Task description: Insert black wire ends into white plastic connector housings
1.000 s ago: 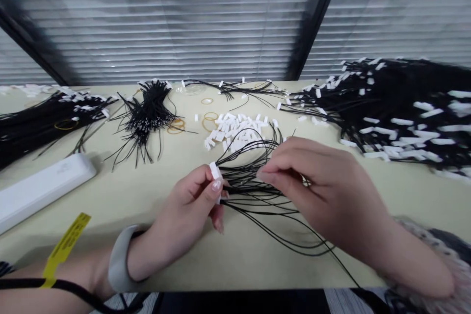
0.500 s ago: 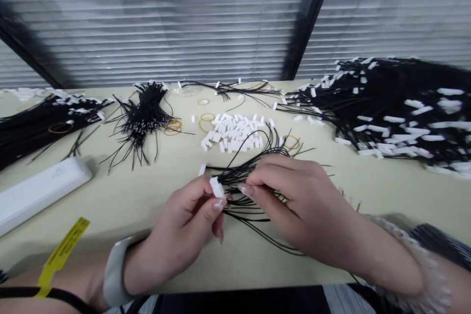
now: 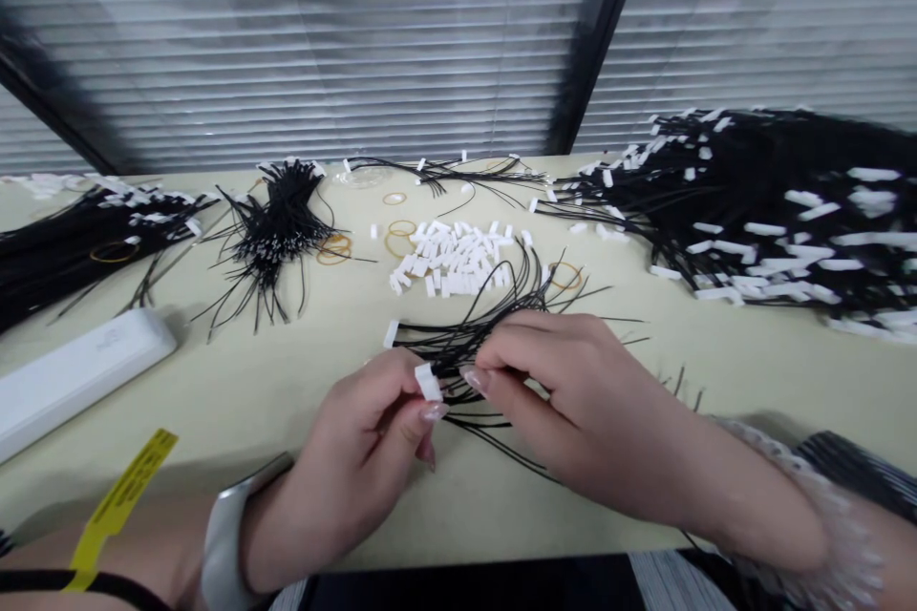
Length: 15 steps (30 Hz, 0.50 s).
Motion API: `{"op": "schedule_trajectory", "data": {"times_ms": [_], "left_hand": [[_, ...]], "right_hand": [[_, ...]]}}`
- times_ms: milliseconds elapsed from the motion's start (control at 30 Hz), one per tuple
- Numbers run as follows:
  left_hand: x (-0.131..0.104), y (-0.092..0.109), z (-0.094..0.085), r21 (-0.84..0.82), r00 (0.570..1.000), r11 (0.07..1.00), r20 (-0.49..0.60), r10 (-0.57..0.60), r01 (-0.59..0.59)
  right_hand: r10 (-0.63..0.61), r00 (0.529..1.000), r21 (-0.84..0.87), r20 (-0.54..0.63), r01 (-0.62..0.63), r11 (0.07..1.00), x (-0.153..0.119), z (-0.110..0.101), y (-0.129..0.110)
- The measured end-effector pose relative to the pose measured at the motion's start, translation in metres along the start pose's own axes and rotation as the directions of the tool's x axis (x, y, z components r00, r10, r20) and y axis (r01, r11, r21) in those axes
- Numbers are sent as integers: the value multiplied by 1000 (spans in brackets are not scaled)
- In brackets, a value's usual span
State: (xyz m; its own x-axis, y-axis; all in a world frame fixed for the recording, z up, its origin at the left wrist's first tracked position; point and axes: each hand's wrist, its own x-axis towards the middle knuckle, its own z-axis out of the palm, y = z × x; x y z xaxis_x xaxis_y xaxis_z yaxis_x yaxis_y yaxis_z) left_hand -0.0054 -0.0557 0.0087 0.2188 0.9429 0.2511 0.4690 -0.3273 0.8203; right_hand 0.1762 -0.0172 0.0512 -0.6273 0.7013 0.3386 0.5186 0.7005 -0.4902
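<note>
Between the thumb and forefinger of my left hand (image 3: pixel 365 453) is a white connector housing (image 3: pixel 428 383), with black wires running off its right side. My right hand (image 3: pixel 565 401) is closed in a pinch just right of the connector, its fingertips on a thin black wire (image 3: pixel 458 368). A loose bunch of black wires (image 3: pixel 494 310) lies beneath and beyond both hands. Another white connector (image 3: pixel 391 333) with wires sits on the table just beyond my left hand. My right palm hides part of the bunch.
Loose white connector housings (image 3: pixel 458 258) are heaped mid-table, near yellow rubber bands (image 3: pixel 333 249). A tied black wire bundle (image 3: pixel 283 220) stands back left. Large wire piles with white connectors (image 3: pixel 774 200) fill the right. A white oblong device (image 3: pixel 86 372) lies at left.
The connector in my left hand has tilted and dropped slightly toward me. My right hand stays pinched beside it, shifted a little to the left.
</note>
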Motion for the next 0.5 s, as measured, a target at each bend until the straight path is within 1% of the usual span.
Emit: {"op": "schedule_trajectory", "data": {"times_ms": [167,267,333,400,467,500], "left_hand": [[0,2,1,29,1000,1000,12,-9,9],[1,2,2,3,999,1000,7,-31,31],[2,3,2,-52,998,997,8,-60,60],[4,5,2,-122,994,987,6,-106,105],[6,6,2,-214,986,964,-14,-165,158],[7,6,2,-271,981,946,-33,-193,177]], "right_hand": [[-39,999,-30,0,39,999,-1,6,0],[-48,998,-13,-44,47,999,-2,14,1],[-54,996,2,-77,54,999,-2,17,3],[-81,992,8,-99,82,997,0,15,4],[-115,984,-3,-136,116,993,2,7,7],[-112,979,-13,-172,112,994,3,0,10]]}}
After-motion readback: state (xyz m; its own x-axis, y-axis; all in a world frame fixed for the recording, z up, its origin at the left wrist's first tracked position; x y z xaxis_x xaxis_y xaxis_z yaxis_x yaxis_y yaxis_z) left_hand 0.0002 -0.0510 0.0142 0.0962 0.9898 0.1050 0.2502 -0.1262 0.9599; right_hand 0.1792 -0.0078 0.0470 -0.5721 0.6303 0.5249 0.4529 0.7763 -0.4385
